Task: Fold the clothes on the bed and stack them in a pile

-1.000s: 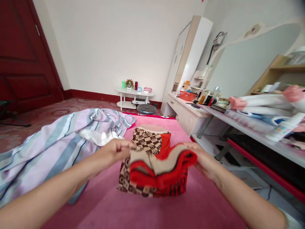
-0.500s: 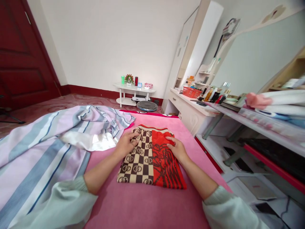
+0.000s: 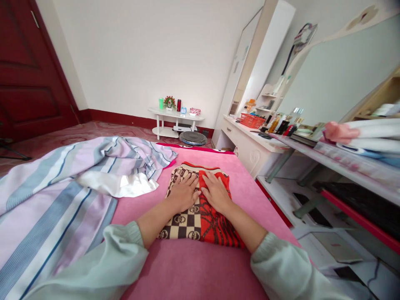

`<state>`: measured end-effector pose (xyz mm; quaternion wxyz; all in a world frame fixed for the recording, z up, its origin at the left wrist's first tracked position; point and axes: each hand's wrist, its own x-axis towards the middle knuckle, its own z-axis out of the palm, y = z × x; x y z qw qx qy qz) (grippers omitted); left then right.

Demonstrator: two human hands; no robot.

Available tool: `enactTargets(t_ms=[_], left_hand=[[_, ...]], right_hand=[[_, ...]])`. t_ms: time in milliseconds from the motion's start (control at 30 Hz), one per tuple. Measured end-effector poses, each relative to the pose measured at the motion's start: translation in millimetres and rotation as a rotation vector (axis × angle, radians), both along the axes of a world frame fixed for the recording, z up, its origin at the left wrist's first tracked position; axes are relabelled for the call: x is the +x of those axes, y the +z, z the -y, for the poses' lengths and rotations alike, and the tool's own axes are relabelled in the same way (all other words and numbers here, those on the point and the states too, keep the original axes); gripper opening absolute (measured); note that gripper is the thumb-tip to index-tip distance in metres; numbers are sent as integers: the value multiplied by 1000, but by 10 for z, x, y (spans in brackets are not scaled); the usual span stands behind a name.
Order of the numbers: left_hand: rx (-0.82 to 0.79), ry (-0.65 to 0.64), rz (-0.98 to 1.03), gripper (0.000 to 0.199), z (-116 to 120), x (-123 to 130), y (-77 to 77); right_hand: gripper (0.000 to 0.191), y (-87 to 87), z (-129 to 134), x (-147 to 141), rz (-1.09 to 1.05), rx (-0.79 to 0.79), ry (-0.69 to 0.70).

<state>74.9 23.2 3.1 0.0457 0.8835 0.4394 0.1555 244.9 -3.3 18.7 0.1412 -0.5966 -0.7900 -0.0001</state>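
Red knit and beige-and-brown checked knit meet down the middle of a folded garment (image 3: 200, 216), which lies flat near the centre of a plush pink bed cover (image 3: 193, 268). Its beige band with red and dark edging (image 3: 204, 168) runs along the far side; the plain hem edge faces the person.

Hands: both bare, palms down, on the garment's upper face. Left hand (image 3: 184, 193) rests on the checked half, fingers spread and pointing away from the body. Right hand (image 3: 217, 193) rests on the red half with its dark wavy lines, fingers likewise extended. The thumbs come close to each other near the centre seam. Neither hand pinches or grasps anything; contact is flat pressure only.

Progress, as judged: the folding looks all but complete. The outline is compact and roughly rectangular, and no sleeve or loose flap sticks out. What is left appears to be smoothing, since the edges by the forearms run slightly uneven. How the layers lie underneath cannot be made out from this angle.

Surroundings: a lilac, grey and white striped cloth (image 3: 59, 187) lies rumpled and unfolded to the left, with a shiny white cloth (image 3: 134, 185) at its inner edge. Both are apart from the garment and untouched by the hands.
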Motion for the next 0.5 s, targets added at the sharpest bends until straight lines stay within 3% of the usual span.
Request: enactTargets(t_ms=[100,233,367,500], left_hand=[[21,26,-27,55,-125,39,-132],[35,52,-30,54,-227,20,-182],[-10,39,-52,55,-250,21,-156],[-147,8,-104,59,-202,-11,-37]], right_hand=[[52,-104,-146,20,51,-62,-103],[54,-188,-221,46,81,-88,-176],[55,-173,-220,24,89,-140,-180],[56,-59,-191,24,77,-246,-189]])
